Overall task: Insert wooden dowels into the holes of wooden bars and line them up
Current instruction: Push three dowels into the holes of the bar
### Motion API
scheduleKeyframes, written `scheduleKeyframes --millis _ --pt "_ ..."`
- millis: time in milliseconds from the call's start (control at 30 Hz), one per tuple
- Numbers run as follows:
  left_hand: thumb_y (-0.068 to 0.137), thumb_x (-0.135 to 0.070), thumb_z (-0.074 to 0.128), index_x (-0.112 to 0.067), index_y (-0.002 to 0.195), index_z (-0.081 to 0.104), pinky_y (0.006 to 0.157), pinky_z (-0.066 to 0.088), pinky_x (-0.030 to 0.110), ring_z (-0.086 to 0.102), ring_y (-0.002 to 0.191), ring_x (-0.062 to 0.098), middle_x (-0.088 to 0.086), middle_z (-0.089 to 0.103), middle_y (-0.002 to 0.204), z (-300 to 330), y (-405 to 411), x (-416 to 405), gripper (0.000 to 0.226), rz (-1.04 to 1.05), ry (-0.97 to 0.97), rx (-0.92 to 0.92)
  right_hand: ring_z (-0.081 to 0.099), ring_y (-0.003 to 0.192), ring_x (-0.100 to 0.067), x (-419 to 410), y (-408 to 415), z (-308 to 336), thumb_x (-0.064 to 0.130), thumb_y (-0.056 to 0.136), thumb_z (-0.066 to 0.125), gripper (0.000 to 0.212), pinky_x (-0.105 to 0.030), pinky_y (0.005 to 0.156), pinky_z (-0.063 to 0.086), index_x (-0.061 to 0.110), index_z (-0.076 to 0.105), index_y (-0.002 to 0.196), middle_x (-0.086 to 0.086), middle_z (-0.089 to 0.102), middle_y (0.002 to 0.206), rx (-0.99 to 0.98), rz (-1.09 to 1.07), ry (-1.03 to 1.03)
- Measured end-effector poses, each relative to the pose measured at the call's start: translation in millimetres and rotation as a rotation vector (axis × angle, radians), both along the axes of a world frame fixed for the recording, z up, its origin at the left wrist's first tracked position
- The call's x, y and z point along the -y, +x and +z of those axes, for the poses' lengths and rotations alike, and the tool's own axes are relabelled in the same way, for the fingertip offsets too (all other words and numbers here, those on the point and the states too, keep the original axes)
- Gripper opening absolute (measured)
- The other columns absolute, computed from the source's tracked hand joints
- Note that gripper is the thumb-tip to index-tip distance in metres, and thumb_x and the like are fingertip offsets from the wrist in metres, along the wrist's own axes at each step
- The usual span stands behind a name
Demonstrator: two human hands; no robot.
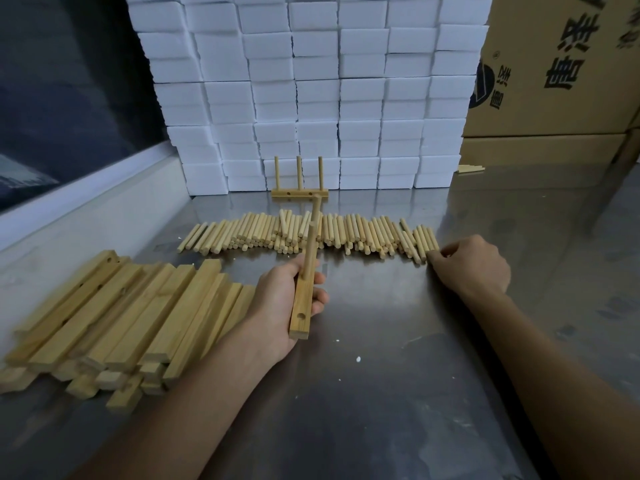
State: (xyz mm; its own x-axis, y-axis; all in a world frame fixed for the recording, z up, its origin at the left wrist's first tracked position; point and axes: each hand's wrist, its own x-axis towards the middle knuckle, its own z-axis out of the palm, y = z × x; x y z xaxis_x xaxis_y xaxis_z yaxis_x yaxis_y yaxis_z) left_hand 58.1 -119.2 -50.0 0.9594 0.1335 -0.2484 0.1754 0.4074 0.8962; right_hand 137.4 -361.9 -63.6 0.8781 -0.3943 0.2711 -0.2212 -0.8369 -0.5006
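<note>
A: Where does the bar sit?
B: The left hand [287, 299] has its grip curled round the wooden bar [304, 289], dowels standing in it, above the desk [398, 341]; the right hand [471, 265] pinches at the dowel row [311, 233].

White foam blocks [311, 91] stacked behind steel table [398, 341], cardboard boxes [554, 81] at right.

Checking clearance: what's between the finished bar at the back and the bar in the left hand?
In the head view, the row of loose dowels lies between the finished bar and the held bar; the left hand grips that bar.
</note>
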Motion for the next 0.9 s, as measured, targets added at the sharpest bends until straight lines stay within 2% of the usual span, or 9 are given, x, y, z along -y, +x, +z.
scheduleKeyframes --millis 200,267,333,400,500,600,667,800,900 --pt "0.101 -0.021 0.049 0.0 0.103 0.065 0.036 0.04 0.022 0.054 0.045 0.016 0.005 0.063 0.063 1 -1 1 0.026 -0.003 0.005 0.003 0.059 0.068 -0.03 4 4 -1 0.029 0.087 0.068 0.018 -0.034 0.067 0.051 0.016 0.074 0.076 -0.005 0.063 0.07 0.044 -0.041 0.074" --pt "0.101 -0.021 0.049 0.0 0.104 0.065 0.036 0.04 0.022 0.054 0.045 0.016 0.005 0.063 0.062 1 -1 1 0.026 -0.002 0.004 0.002 0.062 0.072 -0.032 6 2 -1 0.029 0.088 0.068 0.019 -0.036 0.068 0.052 0.014 0.074 0.077 -0.008 0.066 0.073 0.088 -0.07 0.101" --pt "0.101 -0.021 0.049 0.0 0.103 0.066 0.036 0.04 0.022 0.054 0.045 0.016 0.005 0.063 0.063 1 -1 0 0.026 -0.003 0.005 0.003 0.064 0.078 -0.032 8 -1 1 0.024 0.09 0.065 0.014 -0.038 0.072 0.054 0.014 0.074 0.087 -0.01 0.07 0.082 0.177 -0.071 0.125" --pt "0.101 -0.02 0.049 0.0 0.101 0.066 0.036 0.04 0.022 0.054 0.044 0.016 0.005 0.063 0.062 1 -1 1 0.026 -0.001 0.004 0.004 0.063 0.079 -0.025 8 -3 5 0.02 0.091 0.065 0.014 -0.036 0.074 0.052 0.012 0.074 0.098 -0.009 0.072 0.089 0.295 -0.041 0.181" --pt "0.101 -0.021 0.05 -0.001 0.1 0.066 0.036 0.04 0.022 0.054 0.045 0.016 0.005 0.063 0.063 2 -1 1 0.026 0.002 0.006 0.006 0.066 0.083 -0.016 2 -8 15 0.021 0.09 0.069 0.017 -0.036 0.081 0.056 0.011 0.074 0.103 -0.002 0.072 0.09 0.461 0.04 0.315" --pt "0.1 -0.021 0.051 -0.001 0.101 0.066 0.036 0.04 0.022 0.055 0.045 0.016 0.006 0.063 0.065 2 -1 1 0.026 0.002 -0.002 0.0 0.063 0.07 0.001 -7 -14 23 0.023 0.087 0.071 0.011 -0.015 0.073 0.05 0.015 0.073 0.094 0.011 0.067 0.078 0.593 0.091 0.427" --pt "0.101 -0.021 0.05 0.0 0.102 0.066 0.036 0.04 0.021 0.055 0.045 0.016 0.005 0.063 0.064 3 -1 1 0.027 0.001 -0.007 -0.006 0.063 0.069 0.005 -14 -17 28 0.027 0.086 0.071 0.007 -0.013 0.07 0.051 0.02 0.071 0.089 0.015 0.067 0.076 0.617 0.124 0.54" --pt "0.102 -0.022 0.049 0.0 0.103 0.066 0.037 0.041 0.021 0.055 0.045 0.015 0.006 0.062 0.065 3 -1 1 0.028 -0.002 -0.013 -0.013 0.073 0.08 -0.015 -28 -23 35 0.022 0.088 0.07 0.008 -0.029 0.072 0.059 0.015 0.068 0.089 -0.002 0.074 0.081 0.546 0.202 0.879" --pt "0.101 -0.022 0.049 0.0 0.105 0.066 0.038 0.041 0.021 0.055 0.047 0.015 0.007 0.062 0.07 4 -2 1 0.028 -0.006 -0.018 -0.019 0.075 0.078 -0.014 -39 -29 39 0.014 0.09 0.069 0.008 -0.026 0.066 0.057 0.01 0.066 0.096 -0.005 0.076 0.08 0.477 0.293 1.067"
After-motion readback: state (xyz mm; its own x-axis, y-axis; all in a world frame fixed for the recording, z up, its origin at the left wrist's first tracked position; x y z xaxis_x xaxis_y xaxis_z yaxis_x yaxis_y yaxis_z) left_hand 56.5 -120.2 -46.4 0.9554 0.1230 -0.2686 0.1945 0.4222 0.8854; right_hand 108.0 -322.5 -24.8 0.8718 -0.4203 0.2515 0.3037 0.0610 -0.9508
